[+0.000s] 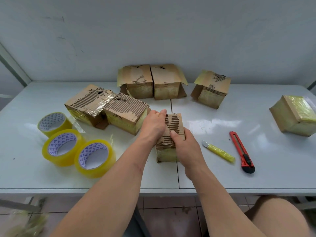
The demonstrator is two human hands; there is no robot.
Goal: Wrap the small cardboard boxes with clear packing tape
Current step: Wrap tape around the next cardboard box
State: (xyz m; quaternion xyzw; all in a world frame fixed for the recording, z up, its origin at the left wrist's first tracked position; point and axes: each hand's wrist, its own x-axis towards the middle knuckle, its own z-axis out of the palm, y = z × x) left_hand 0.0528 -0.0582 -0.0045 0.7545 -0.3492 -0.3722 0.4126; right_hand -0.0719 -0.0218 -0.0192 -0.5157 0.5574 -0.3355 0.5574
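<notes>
Box (172, 134) stands mid-table, nearer the front edge, gripped by both hands: left hand (153, 124) curled over its far left top, right hand (185, 147) clasping its near right side. Three tape rolls (77, 146) sit toward the left edge.

wrapped box (295, 115) cut by right edge, blurred scraps (32, 226) (floor, bottom left)

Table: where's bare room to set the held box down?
Free: the table between the red cutter and wrapped box; also the front edge below the tape rolls. Crowded: left and rear, among torn boxes.
</notes>
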